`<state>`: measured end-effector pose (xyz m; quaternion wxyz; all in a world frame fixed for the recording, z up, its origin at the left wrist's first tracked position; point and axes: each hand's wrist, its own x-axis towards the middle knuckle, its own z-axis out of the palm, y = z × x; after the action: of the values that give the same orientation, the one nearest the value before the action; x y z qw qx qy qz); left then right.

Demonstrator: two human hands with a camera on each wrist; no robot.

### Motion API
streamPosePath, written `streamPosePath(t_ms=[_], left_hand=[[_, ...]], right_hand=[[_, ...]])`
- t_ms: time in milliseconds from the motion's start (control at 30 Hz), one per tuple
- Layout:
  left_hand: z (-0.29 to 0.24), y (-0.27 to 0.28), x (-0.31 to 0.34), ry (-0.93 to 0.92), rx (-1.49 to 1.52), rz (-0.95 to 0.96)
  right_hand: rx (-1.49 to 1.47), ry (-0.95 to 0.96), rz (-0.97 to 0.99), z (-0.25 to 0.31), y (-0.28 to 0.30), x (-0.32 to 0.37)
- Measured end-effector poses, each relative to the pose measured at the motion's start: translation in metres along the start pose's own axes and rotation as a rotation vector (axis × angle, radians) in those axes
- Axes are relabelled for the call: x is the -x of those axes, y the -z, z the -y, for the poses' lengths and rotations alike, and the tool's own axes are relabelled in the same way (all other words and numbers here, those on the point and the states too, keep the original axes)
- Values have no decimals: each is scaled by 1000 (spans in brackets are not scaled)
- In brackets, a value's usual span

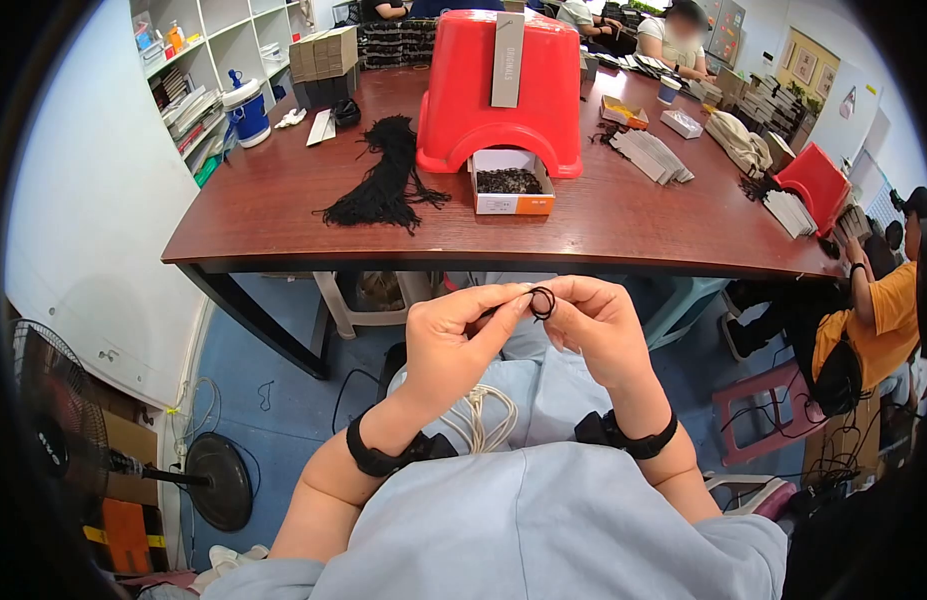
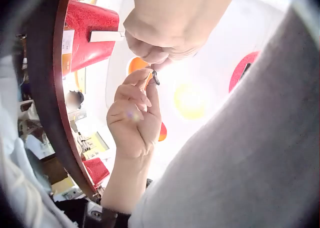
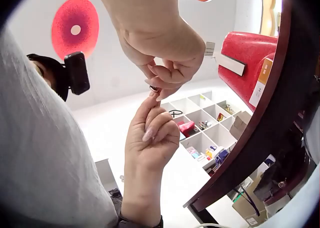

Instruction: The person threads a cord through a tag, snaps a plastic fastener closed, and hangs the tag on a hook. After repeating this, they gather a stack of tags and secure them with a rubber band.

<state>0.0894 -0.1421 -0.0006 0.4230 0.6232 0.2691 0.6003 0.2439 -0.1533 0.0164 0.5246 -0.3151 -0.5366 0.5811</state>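
Note:
Over the lap, just in front of the table edge, both hands meet at a thin black cord (image 1: 553, 299) bent into a small loop. My left hand (image 1: 457, 328) pinches it between thumb and forefinger. On the other side of the loop, my right hand (image 1: 605, 322) pinches it with thumb and index finger. In the left wrist view, the dark cord (image 2: 156, 78) shows right at the fingertips. The right wrist view shows only a short dark bit of cord (image 3: 155, 89) between the fingertips; the rest is hidden by the fingers.
The table (image 1: 283, 225) bears a bundle of black cords (image 1: 388, 175), an upturned red stool (image 1: 463, 90) and an open box (image 1: 513, 204) of small dark pieces. Pale cord (image 1: 483, 415) lies on the lap. A fan (image 1: 218, 480) stands left; a person in orange (image 1: 863, 330) sits right.

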Motion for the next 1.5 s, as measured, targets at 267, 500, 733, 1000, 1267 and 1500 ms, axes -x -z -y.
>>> streamPosePath(t_ms=[267, 500, 733, 1000, 1267, 1500], left_hand=[[-5, 5, -1, -86, -176, -27], [-18, 16, -8, 217, 292, -44], [-17, 15, -11, 247, 377, 75], [-15, 13, -15, 255, 268, 91], [-6, 19, -12, 194, 4, 83], [2, 32, -31, 210, -204, 275]], right_hand=[[396, 249, -95, -5, 0, 0], [369, 353, -3, -1, 5, 10], [410, 482, -4, -1, 14, -1], [537, 378, 166, -12, -2, -13], [403, 151, 148, -12, 16, 4], [150, 49, 117, -16, 77, 6]])
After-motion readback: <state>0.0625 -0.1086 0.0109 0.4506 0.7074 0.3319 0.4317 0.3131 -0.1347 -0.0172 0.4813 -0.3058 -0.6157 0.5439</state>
